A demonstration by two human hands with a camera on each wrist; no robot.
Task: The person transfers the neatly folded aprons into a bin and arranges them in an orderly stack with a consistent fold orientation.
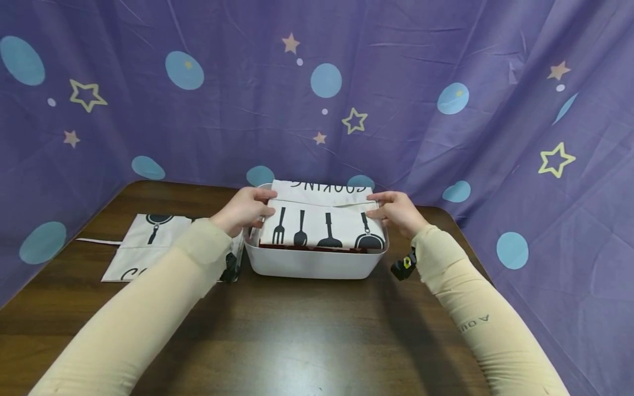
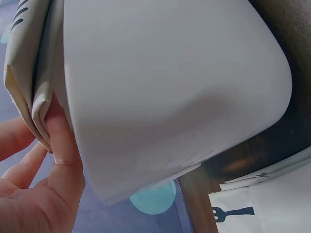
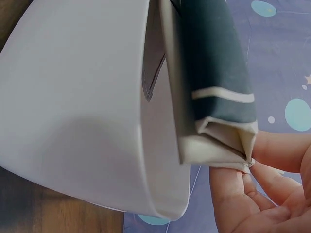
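A folded white apron (image 1: 314,210) printed with black kitchen utensils and the word COOKING lies across the top of a white plastic bin (image 1: 312,265). By its left edge my left hand (image 1: 242,210) grips it, fingers and thumb around the folded layers, as the left wrist view shows. At the opposite edge my right hand (image 1: 398,213) pinches the apron's folded corner (image 3: 218,77) between thumb and fingers. The apron sits at rim height, close over the bin's opening. Beneath its front edge a dark red strip shows inside the bin.
Left of the bin, another white printed apron (image 1: 141,247) lies folded on the brown wooden table (image 1: 297,330), a white strap (image 1: 99,241) trailing from it. A purple curtain (image 1: 396,82) with stars and circles hangs close behind the table and along both sides.
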